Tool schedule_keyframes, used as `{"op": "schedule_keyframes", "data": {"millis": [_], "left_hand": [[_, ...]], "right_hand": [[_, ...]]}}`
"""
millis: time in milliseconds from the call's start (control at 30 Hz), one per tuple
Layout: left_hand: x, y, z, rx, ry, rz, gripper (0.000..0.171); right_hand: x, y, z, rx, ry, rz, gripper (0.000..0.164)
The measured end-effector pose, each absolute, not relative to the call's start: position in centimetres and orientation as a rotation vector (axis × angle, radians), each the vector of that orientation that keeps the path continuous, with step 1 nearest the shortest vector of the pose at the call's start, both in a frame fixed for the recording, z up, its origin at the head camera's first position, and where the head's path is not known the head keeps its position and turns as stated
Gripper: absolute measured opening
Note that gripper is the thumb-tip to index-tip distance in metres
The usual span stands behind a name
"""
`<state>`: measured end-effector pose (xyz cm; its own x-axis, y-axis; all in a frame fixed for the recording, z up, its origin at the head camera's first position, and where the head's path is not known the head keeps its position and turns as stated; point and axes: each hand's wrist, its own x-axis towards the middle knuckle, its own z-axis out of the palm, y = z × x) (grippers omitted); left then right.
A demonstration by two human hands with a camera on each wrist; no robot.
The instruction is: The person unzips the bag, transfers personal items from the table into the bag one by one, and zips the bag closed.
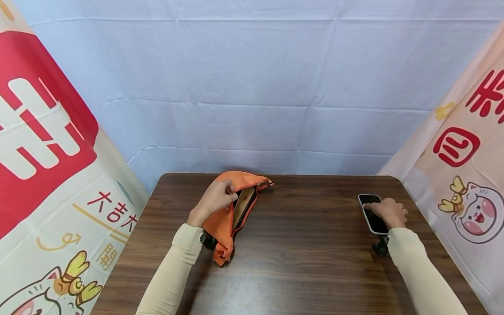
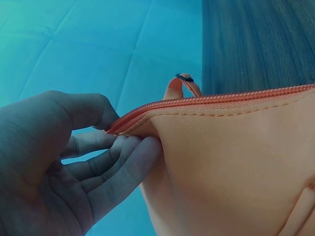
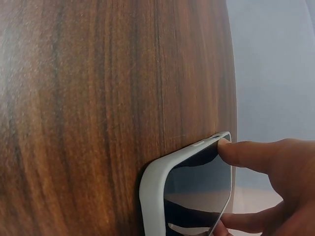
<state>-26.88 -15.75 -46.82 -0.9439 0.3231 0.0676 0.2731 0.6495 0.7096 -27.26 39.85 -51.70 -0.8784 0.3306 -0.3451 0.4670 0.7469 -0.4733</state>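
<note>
An orange zippered bag [image 1: 220,224] lies on the left part of the table, its mouth gaping to show a tan inner side. My left hand [image 1: 215,197] pinches the bag's edge at one end of the red zipper [image 2: 221,101], thumb above and fingers below in the left wrist view. Far to the right lies a phone [image 1: 374,224] with a dark screen and a pale case. Over it, my right hand [image 1: 390,211] grips across the width, with thumb [image 3: 246,153] at one edge and fingers [image 3: 251,220] at the opposite edge.
Both things rest on a dark wood-grain table [image 1: 307,245]. Behind it hangs a pale cloth [image 1: 252,87]. Printed cloths with red characters stand at the left [image 1: 47,131] and right [image 1: 464,188]. Small dark wrist cameras sit beneath both sleeves.
</note>
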Motion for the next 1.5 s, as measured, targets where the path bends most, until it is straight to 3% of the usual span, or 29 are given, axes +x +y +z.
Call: {"op": "schedule_keyframes", "data": {"millis": [300,667,1500], "left_hand": [[-26.82,-15.68,-46.86,0.505,2.804,1.182,0.008],[-26.83,-15.6,-46.83,0.493,2.799,1.186,0.008],[-26.73,-15.48,-46.51,0.467,2.786,1.178,0.008]], "right_hand": [[-27.54,39.41,-51.45,0.692,2.697,-0.805,0.091],[-27.54,39.24,-51.43,0.72,2.722,-0.767,0.108],[-27.51,39.27,-51.38,0.704,2.709,-0.891,0.088]]}}
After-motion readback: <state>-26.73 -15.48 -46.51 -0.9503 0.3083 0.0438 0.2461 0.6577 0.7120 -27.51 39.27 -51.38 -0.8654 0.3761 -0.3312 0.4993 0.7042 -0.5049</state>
